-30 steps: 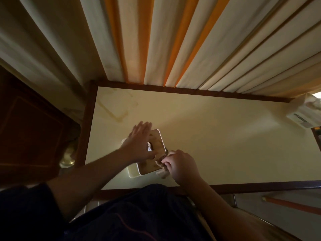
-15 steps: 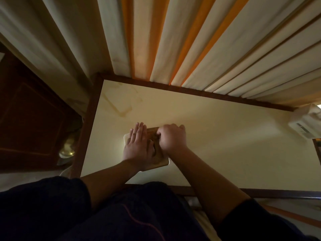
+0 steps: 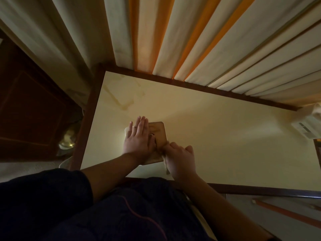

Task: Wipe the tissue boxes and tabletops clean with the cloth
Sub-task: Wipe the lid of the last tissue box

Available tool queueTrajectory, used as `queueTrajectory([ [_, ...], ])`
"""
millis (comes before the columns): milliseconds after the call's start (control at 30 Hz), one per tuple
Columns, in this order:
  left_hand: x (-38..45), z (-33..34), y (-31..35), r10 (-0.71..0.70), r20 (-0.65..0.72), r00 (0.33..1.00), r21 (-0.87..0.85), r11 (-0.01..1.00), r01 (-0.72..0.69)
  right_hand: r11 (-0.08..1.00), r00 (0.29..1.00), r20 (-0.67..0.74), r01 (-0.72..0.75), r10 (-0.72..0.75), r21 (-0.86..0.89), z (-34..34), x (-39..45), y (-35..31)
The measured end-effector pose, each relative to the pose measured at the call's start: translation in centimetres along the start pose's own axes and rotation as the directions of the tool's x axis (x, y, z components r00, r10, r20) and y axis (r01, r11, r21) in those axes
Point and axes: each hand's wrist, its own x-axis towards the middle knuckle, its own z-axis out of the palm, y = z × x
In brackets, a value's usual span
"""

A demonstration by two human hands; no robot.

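Left hand lies flat on the tissue box; right hand grip pinches the cloth.

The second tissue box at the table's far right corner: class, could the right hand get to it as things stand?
Probably yes: bare tabletop lies between the right hand and that tissue box, though it holds the cloth.

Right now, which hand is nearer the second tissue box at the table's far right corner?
Right. The right hand grips the cloth at the near tissue box, on the side toward the far box; the left hand lies flat farther away.
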Motion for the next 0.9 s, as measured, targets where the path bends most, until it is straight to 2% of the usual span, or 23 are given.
queueTrajectory([
  [133, 0.0, 0.2, -0.1, 0.01, -0.037, 0.999, -0.003, 1.0, -0.01, 1.0, 0.996, 0.082, 0.015, -0.016, 0.009, -0.8, -1.0, 0.0],
  [233, 0.3, 0.3, -0.2, 0.031, -0.019, 0.999, 0.008, 0.999, -0.031, 0.999, 0.977, 0.211, 0.028, -0.02, -0.034, -2.8, 0.8, 0.1],
  [333, 0.3, 0.2, -0.2, 0.034, 0.0, 0.999, -0.002, 0.999, -0.034, 0.993, 0.969, 0.246, 0.025, 0.004, -0.114, -3.8, 3.9, -0.6],
  [367, 0.2, 0.1, -0.2, 0.034, 0.008, 0.999, -0.003, 0.999, -0.034, 0.996, 0.97, 0.243, 0.008, 0.014, -0.09, -4.1, 5.1, -0.9],
  [633, -0.2, -0.3, 0.1, 0.047, -0.047, 0.998, -0.016, 0.999, -0.047, 0.996, 0.996, 0.035, -0.078, 0.077, 0.034, -5.1, 11.1, -1.8],
  [833, 0.2, 0.3, -0.3, 0.047, -0.073, 0.996, -0.011, 0.999, -0.047, 0.995, 0.995, -0.077, -0.059, 0.065, 0.085, -1.6, 5.9, -1.3],
  [900, 0.2, 0.4, -0.3, 0.038, -0.072, 0.997, -0.023, 0.999, -0.04, 0.999, 0.997, -0.069, -0.03, 0.032, 0.033, -1.0, 3.5, -0.7],
])
